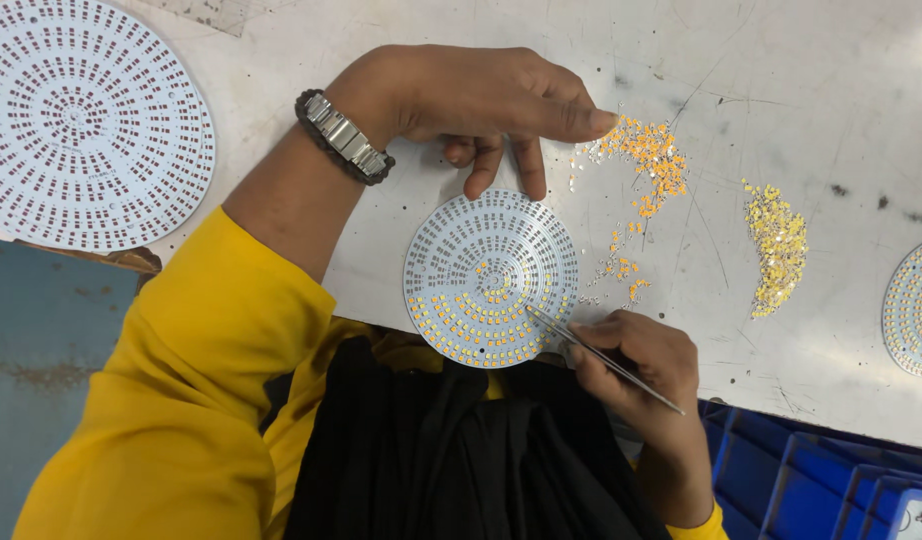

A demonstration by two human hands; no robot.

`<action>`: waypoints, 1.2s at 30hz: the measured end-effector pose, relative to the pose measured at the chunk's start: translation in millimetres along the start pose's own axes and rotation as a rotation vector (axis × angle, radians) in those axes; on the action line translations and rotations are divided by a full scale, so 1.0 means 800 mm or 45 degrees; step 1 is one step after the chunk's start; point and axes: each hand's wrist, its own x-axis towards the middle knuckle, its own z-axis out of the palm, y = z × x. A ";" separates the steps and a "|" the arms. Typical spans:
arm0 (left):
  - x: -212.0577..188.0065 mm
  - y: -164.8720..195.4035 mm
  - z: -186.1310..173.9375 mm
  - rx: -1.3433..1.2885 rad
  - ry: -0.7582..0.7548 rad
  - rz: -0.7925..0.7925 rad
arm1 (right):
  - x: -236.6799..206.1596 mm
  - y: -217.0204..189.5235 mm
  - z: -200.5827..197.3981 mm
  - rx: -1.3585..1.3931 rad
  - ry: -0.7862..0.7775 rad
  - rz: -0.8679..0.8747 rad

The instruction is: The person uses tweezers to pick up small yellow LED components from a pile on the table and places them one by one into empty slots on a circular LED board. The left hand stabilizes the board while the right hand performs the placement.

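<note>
Left hand [471, 105] with loosely curled fingers touching the round LED circuit board [491, 277] on the counter [781, 80], right hand [641, 355] fingers pinching tweezers [601, 358] at the board's edge, loose yellow LED chips [646, 160] nearby

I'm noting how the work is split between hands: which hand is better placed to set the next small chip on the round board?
Probably the right hand: it grips the tweezers, tips on the round board. The left hand only steadies the far rim with its fingers.
</note>
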 end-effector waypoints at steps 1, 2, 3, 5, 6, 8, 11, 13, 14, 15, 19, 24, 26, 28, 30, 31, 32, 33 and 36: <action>0.000 0.000 0.000 -0.006 -0.004 0.005 | 0.000 -0.001 0.001 -0.008 0.000 0.006; 0.000 -0.001 0.001 -0.004 0.004 0.006 | 0.001 -0.002 0.002 -0.016 0.001 0.014; 0.001 -0.001 0.000 0.000 0.011 0.006 | 0.002 -0.003 0.004 -0.024 0.002 0.022; 0.002 -0.003 0.001 -0.005 0.010 0.008 | 0.002 -0.004 0.004 -0.034 -0.005 0.003; 0.002 -0.003 0.000 -0.011 0.006 0.011 | 0.003 -0.004 0.004 -0.040 -0.008 -0.008; 0.002 -0.004 0.000 -0.018 0.005 0.016 | 0.004 -0.004 0.003 -0.045 -0.015 -0.019; 0.002 -0.003 0.001 -0.010 0.020 0.018 | 0.002 -0.001 0.004 -0.055 -0.016 -0.050; 0.002 -0.002 0.002 0.006 0.029 0.017 | -0.004 0.004 0.001 -0.065 0.016 -0.041; 0.001 -0.001 0.002 0.001 0.024 0.005 | -0.009 0.006 -0.003 -0.068 0.044 -0.020; -0.001 -0.001 0.000 -0.001 0.019 -0.005 | -0.014 0.010 -0.007 -0.071 0.075 -0.001; 0.000 0.001 0.001 0.050 0.046 -0.027 | -0.037 0.030 -0.028 0.091 0.428 0.246; 0.004 0.003 -0.001 -0.028 -0.004 -0.031 | -0.058 0.046 -0.042 0.121 0.492 0.275; 0.003 0.004 -0.001 -0.016 0.008 -0.054 | -0.060 0.047 -0.040 0.000 0.435 0.184; 0.003 0.005 0.001 0.008 0.033 -0.078 | -0.057 0.047 -0.040 -0.068 0.418 0.140; 0.003 0.007 0.000 -0.010 0.017 -0.075 | -0.052 0.046 -0.039 -0.086 0.444 0.139; 0.003 0.007 -0.001 -0.020 0.011 -0.075 | -0.050 0.045 -0.039 -0.084 0.443 0.142; 0.004 0.007 -0.001 -0.035 0.004 -0.072 | -0.048 0.044 -0.039 -0.082 0.441 0.143; 0.005 0.007 0.000 -0.050 -0.002 -0.071 | -0.046 0.042 -0.039 -0.080 0.438 0.144; 0.006 0.007 0.000 -0.076 -0.008 -0.076 | -0.041 0.037 -0.039 -0.081 0.403 0.145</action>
